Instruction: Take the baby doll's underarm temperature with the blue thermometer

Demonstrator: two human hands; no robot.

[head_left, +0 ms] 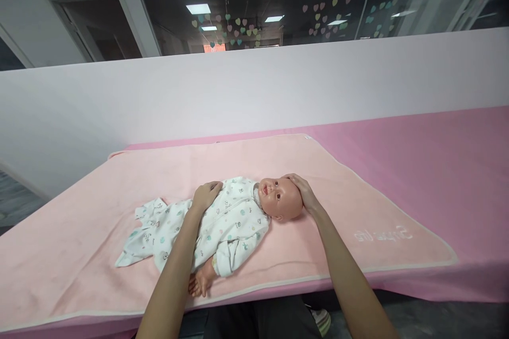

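Observation:
A baby doll [234, 217] in a white printed outfit lies on its back on a peach blanket [350, 206], its head to the right. My left hand [205, 196] rests across the doll's waist, the fingers laid over the far side of the clothing. Against the top of the doll's bald head [280, 201] lies my right hand [303, 190], fingers stretched along it rather than wrapped round. One doll hand [202, 278] sticks out of its sleeve near the front edge, partly behind my left forearm. The outfit's trouser legs [147, 233] spread flat to the left.
Beneath the blanket is a pink padded surface [449, 169], reaching far to the right. A low white wall [254, 90] runs along the back, with dark glass panels above it. The surface's front edge is close to my legs [262, 320].

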